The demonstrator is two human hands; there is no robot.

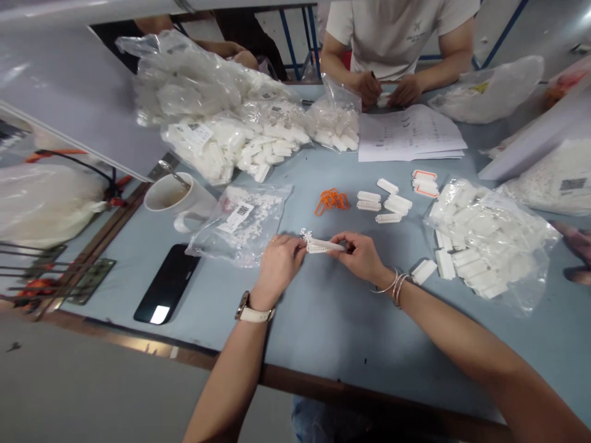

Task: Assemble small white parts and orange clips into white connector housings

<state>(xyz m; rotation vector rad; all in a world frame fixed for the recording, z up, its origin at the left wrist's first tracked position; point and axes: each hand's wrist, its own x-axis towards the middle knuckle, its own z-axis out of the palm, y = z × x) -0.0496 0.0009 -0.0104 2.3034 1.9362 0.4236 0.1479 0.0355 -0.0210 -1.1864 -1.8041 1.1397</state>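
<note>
Between my two hands is a long white plastic piece (318, 247) with a row of small marks along its side. My left hand (281, 261), with a watch on the wrist, is closed on its left end, where a cluster of tiny white parts (305, 234) sticks up. The right end is pinched by my right hand (359, 253), bangles on that wrist. Just beyond lie a heap of orange frames (331, 200) and several white plastic pieces (389, 218). A clear bag of tiny white parts (252, 224) lies left of my left hand.
A white mug (178, 200) with a spoon and a black phone (167, 283) are at left. Bags of white pieces (221, 138) fill the back; another bag (496, 240) spills at right. Across the table, a person's hands (388, 92) work behind paper sheets (410, 135).
</note>
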